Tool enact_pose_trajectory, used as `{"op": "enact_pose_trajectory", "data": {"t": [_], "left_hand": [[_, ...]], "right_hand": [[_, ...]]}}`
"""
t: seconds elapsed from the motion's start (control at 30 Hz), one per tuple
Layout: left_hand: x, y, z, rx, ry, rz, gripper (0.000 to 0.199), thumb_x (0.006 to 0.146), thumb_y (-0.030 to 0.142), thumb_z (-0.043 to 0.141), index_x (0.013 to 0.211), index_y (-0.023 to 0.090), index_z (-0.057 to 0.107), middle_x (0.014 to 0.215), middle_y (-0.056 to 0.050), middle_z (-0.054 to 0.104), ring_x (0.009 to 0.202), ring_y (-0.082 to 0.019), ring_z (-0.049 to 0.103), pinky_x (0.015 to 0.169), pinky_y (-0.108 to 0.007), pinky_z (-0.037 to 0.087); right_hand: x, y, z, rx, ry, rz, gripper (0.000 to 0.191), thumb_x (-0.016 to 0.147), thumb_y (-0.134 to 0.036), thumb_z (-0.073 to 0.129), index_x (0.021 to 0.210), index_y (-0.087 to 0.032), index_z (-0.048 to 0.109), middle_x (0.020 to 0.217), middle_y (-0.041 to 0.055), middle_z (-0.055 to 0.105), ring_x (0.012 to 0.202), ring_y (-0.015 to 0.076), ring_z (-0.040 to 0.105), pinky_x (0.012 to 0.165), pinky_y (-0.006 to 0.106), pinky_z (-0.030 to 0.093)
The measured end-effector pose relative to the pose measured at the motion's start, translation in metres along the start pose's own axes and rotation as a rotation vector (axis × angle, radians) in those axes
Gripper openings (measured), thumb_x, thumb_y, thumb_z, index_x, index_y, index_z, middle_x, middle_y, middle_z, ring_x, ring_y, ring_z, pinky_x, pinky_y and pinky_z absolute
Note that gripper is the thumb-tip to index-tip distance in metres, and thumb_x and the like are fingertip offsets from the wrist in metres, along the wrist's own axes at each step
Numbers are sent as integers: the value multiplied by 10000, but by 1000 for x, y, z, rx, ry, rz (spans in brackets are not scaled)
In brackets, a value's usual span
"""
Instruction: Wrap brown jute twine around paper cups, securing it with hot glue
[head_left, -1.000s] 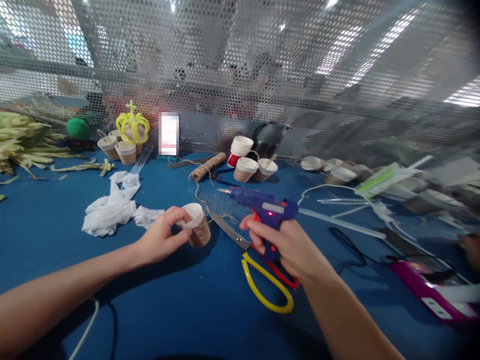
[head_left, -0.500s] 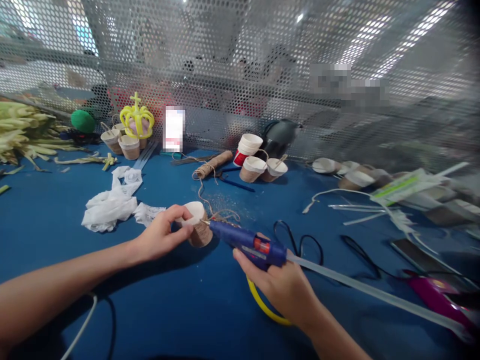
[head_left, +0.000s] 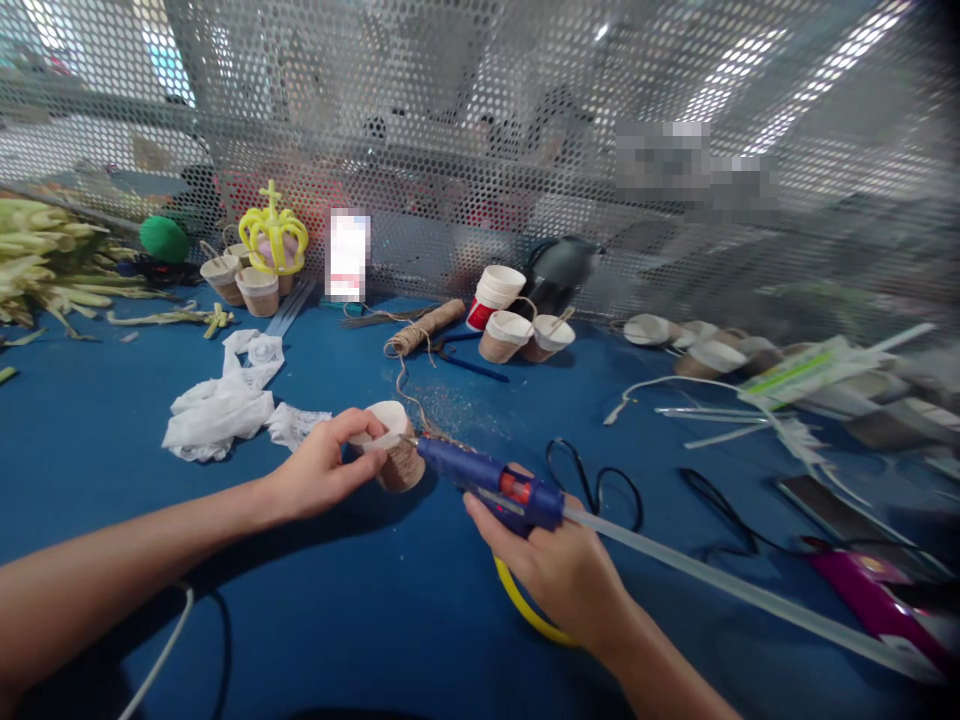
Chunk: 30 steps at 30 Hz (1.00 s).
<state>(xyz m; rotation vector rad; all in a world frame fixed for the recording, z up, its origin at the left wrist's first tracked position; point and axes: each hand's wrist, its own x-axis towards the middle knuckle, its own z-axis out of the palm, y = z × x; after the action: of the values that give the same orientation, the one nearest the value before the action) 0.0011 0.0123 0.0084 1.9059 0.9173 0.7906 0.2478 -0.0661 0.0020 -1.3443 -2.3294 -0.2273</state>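
My left hand [head_left: 337, 462] pinches the rim of a small paper cup [head_left: 403, 468] wrapped in brown twine, tilted on its side toward me. In my right hand [head_left: 559, 560] is a blue hot glue gun [head_left: 487, 475], its metal nozzle at the cup's rim. I cannot tell whether the nozzle touches the cup. A long clear glue stick [head_left: 720, 585] sticks out of the gun's back end. Beyond the cup, a strand of twine runs to a roll of twine [head_left: 431, 328]. Crumpled white lace ribbon [head_left: 217, 415] lies left of the cup.
Blue-handled pliers [head_left: 472, 368] lie by the roll. Behind stand stacked white cups [head_left: 501, 287] and twine-wrapped cups [head_left: 505, 338]. A yellow crown [head_left: 274, 240] and a phone [head_left: 347, 255] are at the back, before a perforated metal screen [head_left: 450, 120]. Black cable [head_left: 600, 490] lies right; a yellow ring [head_left: 525, 605] sits under my right hand.
The glue gun and my right hand have shifted very slightly left, the nozzle staying at the cup's rim. My left hand keeps its hold on the cup.
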Motion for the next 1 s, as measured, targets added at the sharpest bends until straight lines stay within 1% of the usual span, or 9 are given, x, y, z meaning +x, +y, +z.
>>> {"op": "enact_pose_trajectory", "data": {"t": [0.13,0.23,0.33,0.4,0.57,0.73,0.83,0.93,1.0], "left_hand": [[0,0,0,-46,-2,30,52,764,208,473,733,166,467,969,-74,595,846,-182,535,772,-323,417],[1,1,0,-68,-14,31,50,766,196,469,726,166,468,1008,-85,603,919,-203,535,822,-342,406],[1,1,1,-87,-6,28,72,769,214,478,717,165,469,1036,-99,604,980,-221,528,850,-355,396],[2,2,1,-95,-5,24,78,767,220,480,714,163,466,1041,-104,602,978,-221,531,845,-352,399],[2,2,0,-74,-14,29,54,757,194,461,716,159,457,977,-93,602,885,-195,534,801,-339,409],[1,2,-1,-92,-21,20,62,776,195,463,725,160,470,953,-88,607,972,-209,522,842,-349,397],[1,2,-1,-101,-20,25,72,775,196,468,714,157,472,971,-100,608,965,-213,530,835,-354,404],[2,3,-1,-96,-13,28,74,762,202,474,702,159,472,967,-97,610,920,-207,545,806,-342,418],[2,3,-1,-94,-9,27,64,755,203,476,704,164,474,961,-95,612,918,-210,547,798,-340,422]], "right_hand": [[4,-6,-2,16,-13,-9,257,791,-157,451,884,-273,661,670,17,670,796,219,640,635,323,518],[6,-8,-4,16,-18,8,251,786,-170,453,879,-284,656,672,16,671,803,219,637,633,325,521],[7,-8,-5,22,-28,27,244,796,-199,441,881,-293,650,681,7,672,785,200,639,615,301,526],[8,-9,-5,32,-34,35,236,797,-205,442,874,-277,654,678,13,671,773,201,641,609,301,527],[8,-12,-5,53,-37,35,208,791,-200,468,847,-237,664,680,31,675,760,211,641,623,319,529],[7,-4,-6,58,-38,17,243,805,-175,466,924,-269,655,722,21,684,792,211,645,647,312,533],[5,-1,-4,9,-57,-10,253,808,-176,473,970,-272,641,765,28,688,810,215,645,644,297,542],[2,1,-1,-54,-71,-31,258,811,-156,472,976,-267,635,770,29,686,813,197,643,661,280,535],[-1,3,0,-43,-72,-34,280,836,-139,412,983,-232,631,738,16,677,791,172,645,681,279,522]]}}
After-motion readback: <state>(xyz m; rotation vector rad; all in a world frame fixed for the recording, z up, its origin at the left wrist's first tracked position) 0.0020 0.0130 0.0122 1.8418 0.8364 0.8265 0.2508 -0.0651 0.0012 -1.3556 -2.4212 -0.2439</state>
